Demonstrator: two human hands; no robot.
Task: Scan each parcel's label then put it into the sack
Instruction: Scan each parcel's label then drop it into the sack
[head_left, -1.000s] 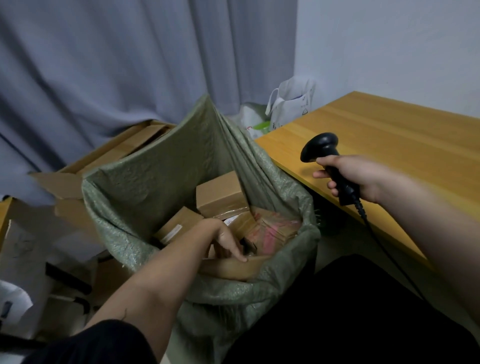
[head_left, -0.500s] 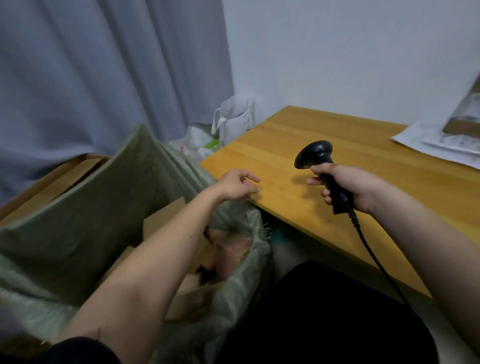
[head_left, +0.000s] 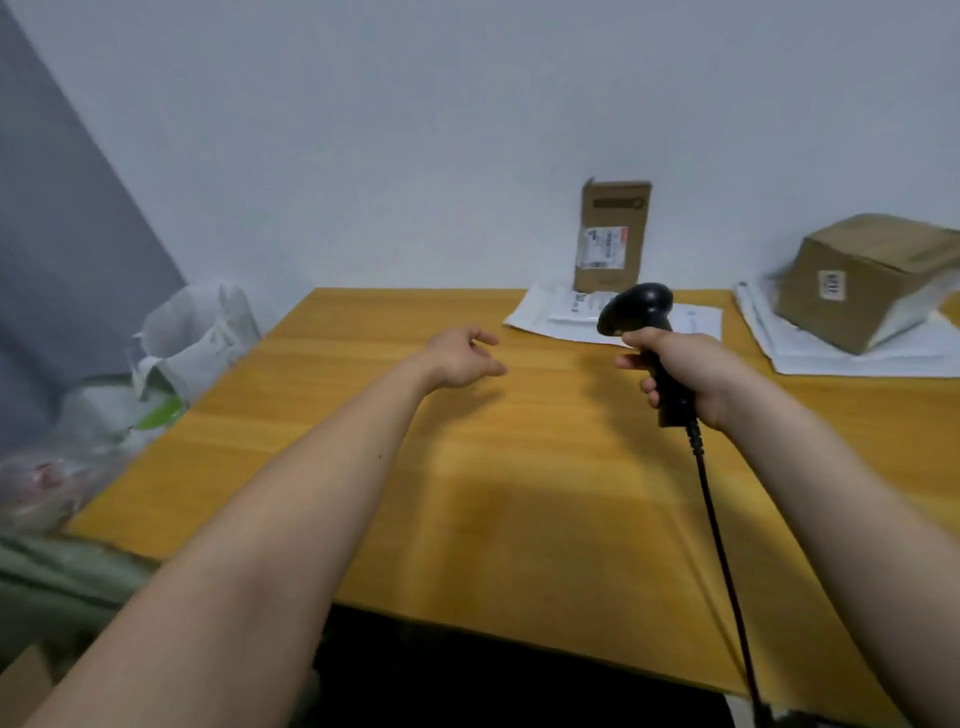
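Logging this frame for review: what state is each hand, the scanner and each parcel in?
left hand: empty, over the table
right hand: grips the scanner
scanner: held upright
flat parcel: leaning on wall
box parcel: closed, resting on white mailers

Wooden table (head_left: 519, 493) fills the view, its far edge against the wall. At the back, a white mailer (head_left: 540, 317) lies flat, and a slim brown parcel (head_left: 612, 236) stands upright behind it, leaning on the wall, label facing out. Far right, a stack of white mailers (head_left: 852, 358) with a tilted carton (head_left: 867, 280) resting on top, small label showing.
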